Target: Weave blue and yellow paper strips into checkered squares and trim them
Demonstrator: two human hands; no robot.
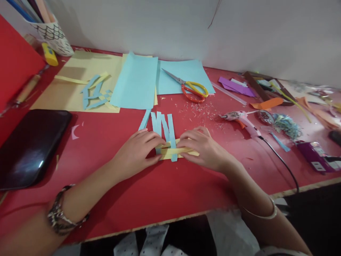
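Blue paper strips and yellow paper strips cross each other on the red table in front of me. The yellow ones run sideways, and one blue strip passes over and under them. My left hand pinches the left end of the crossed strips, its thumb below and fingers above. At the right end, my right hand has its fingers and thumb closed on the yellow strips. The upper ends of several blue strips fan out loosely away from me. My fingers cover part of both ends.
Scissors lie on blue paper sheets at the back. Cut strips rest on yellow paper at left, near a black tablet-like device. A pink glue gun with a cord lies right, beside a purple box.
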